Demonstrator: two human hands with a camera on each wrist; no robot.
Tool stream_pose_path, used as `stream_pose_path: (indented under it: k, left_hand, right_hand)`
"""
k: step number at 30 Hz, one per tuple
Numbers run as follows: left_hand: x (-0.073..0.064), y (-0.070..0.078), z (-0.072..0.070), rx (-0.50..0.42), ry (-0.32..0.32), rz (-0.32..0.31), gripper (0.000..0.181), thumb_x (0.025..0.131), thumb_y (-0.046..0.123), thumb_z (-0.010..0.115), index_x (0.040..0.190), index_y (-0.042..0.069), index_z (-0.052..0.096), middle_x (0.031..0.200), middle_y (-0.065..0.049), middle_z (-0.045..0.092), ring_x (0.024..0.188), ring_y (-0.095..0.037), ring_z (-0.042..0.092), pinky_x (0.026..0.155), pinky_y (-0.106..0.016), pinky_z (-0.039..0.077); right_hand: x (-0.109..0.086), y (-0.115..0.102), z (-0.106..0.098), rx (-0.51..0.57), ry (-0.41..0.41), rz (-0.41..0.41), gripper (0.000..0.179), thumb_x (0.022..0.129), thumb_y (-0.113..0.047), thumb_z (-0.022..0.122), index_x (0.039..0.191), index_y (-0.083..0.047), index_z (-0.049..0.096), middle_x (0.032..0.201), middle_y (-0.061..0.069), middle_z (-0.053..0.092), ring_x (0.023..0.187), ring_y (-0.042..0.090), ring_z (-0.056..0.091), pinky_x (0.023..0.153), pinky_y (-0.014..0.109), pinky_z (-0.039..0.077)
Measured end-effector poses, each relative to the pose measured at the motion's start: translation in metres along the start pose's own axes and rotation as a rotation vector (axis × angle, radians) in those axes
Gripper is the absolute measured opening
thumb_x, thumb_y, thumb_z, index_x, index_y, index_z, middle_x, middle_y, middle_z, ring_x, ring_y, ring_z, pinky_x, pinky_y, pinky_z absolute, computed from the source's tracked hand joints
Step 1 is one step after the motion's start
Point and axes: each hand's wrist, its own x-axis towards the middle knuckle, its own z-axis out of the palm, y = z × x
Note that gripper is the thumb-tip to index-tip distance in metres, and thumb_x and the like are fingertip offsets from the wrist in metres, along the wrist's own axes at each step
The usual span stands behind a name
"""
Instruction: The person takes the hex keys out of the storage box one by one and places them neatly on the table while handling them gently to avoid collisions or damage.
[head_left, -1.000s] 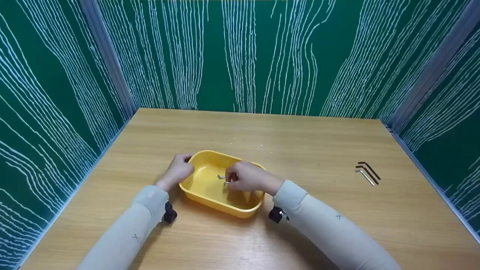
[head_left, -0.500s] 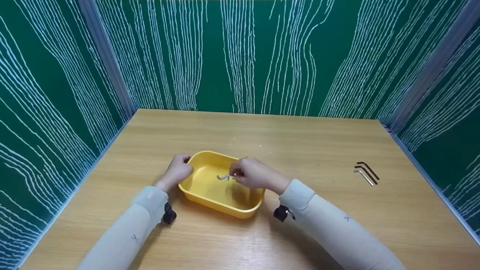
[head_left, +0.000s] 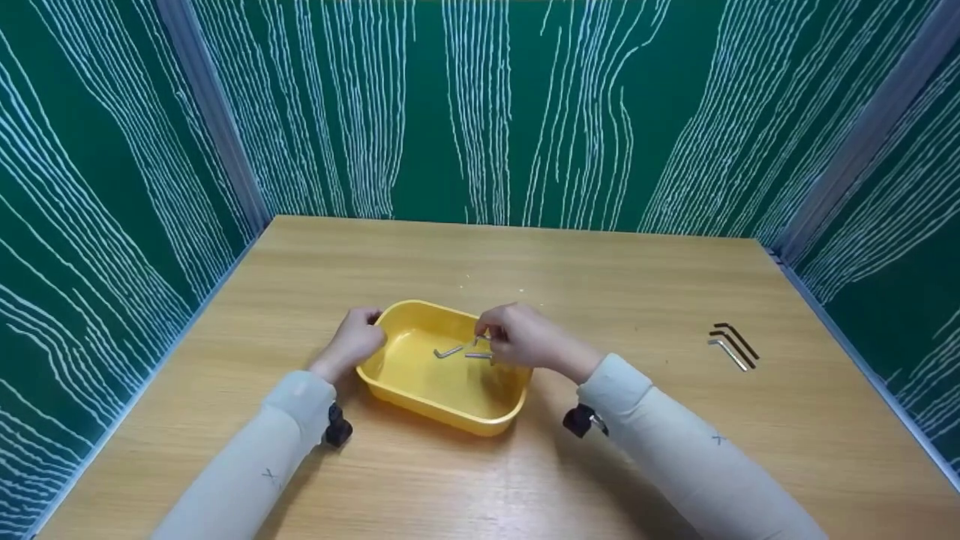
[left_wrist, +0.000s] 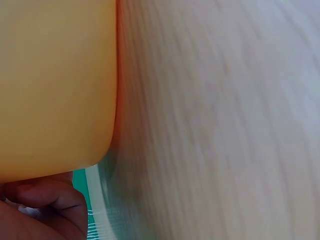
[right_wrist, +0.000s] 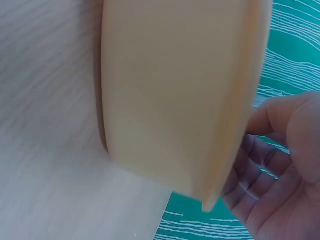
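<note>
My left hand (head_left: 352,346) grips the left end of a yellow plastic tray (head_left: 427,409), thumb over the rim; its curled fingers also show in the left wrist view beside the tray's wall (left_wrist: 55,85). Above the tray's right half, my right hand (head_left: 525,339) pinches a small silver hex key (head_left: 481,339) between thumb and fingertips. Two more silver pieces lie inside the tray: a bent hex key (head_left: 448,352) and a straight-looking shaft (head_left: 477,355), partly covered by the hand. In the right wrist view, the fingers go behind the tray's wall (right_wrist: 170,90).
Several hex keys lie side by side on the wooden table (head_left: 637,435) at the right: dark ones (head_left: 739,346) and a silver one (head_left: 729,355). Tiny white specks dot the table behind the tray. Green walls with white lines surround the table.
My right hand has risen from the tray's middle and moved right and back, with a hex key in its fingertips. The left hand stays on the tray, which has barely moved.
</note>
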Motion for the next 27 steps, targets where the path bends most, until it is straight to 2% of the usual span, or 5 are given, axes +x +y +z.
stream_pose_path:
  k: [7, 12, 18, 24, 27]
  left_hand:
    - [0.0, 0.001, 0.001, -0.032, 0.002, -0.017, 0.045, 0.092, -0.004, 0.045, 0.129, -0.004, 0.071, 0.119, -0.018, 0.069, 0.1, -0.025, 0.062, 0.085, -0.029, 0.052]
    - [0.001, 0.001, 0.001, -0.02, 0.008, -0.01, 0.046, 0.092, -0.004, 0.045, 0.13, -0.004, 0.071, 0.12, -0.018, 0.069, 0.102, -0.024, 0.061, 0.086, -0.029, 0.053]
    - [0.001, 0.0, 0.0, -0.027, -0.002, -0.017, 0.045, 0.093, -0.004, 0.045, 0.131, -0.003, 0.07, 0.12, -0.017, 0.068, 0.102, -0.024, 0.06, 0.086, -0.029, 0.052]
    - [0.001, -0.002, -0.001, -0.01, -0.01, 0.046, 0.044, 0.091, -0.005, 0.045, 0.125, -0.006, 0.072, 0.11, -0.017, 0.07, 0.089, -0.021, 0.062, 0.077, -0.026, 0.053]
    - [0.002, -0.003, -0.001, 0.014, 0.004, 0.053, 0.042, 0.091, -0.004, 0.046, 0.123, -0.007, 0.072, 0.108, -0.017, 0.07, 0.089, -0.02, 0.061, 0.077, -0.025, 0.051]
  right_hand:
    - [-0.006, 0.005, -0.012, -0.008, 0.011, 0.024, 0.03, 0.097, 0.003, 0.063, 0.123, -0.002, 0.079, 0.113, 0.02, 0.077, 0.09, 0.026, 0.063, 0.082, 0.037, 0.06]
    - [-0.01, 0.01, -0.018, -0.009, 0.032, 0.055, 0.028, 0.099, 0.001, 0.066, 0.123, -0.005, 0.079, 0.109, 0.014, 0.075, 0.092, 0.025, 0.063, 0.085, 0.037, 0.062]
    - [-0.015, 0.018, -0.025, -0.019, 0.058, 0.034, 0.027, 0.098, 0.001, 0.066, 0.121, -0.005, 0.079, 0.107, 0.013, 0.075, 0.089, 0.024, 0.063, 0.084, 0.036, 0.063]
    - [-0.018, 0.027, -0.03, -0.025, 0.097, -0.027, 0.024, 0.096, 0.004, 0.063, 0.115, -0.001, 0.078, 0.095, 0.012, 0.072, 0.082, 0.022, 0.059, 0.076, 0.035, 0.057]
    - [-0.021, 0.031, -0.033, -0.02, 0.106, -0.02, 0.025, 0.096, 0.004, 0.062, 0.115, -0.002, 0.077, 0.095, 0.012, 0.072, 0.081, 0.021, 0.058, 0.075, 0.034, 0.054]
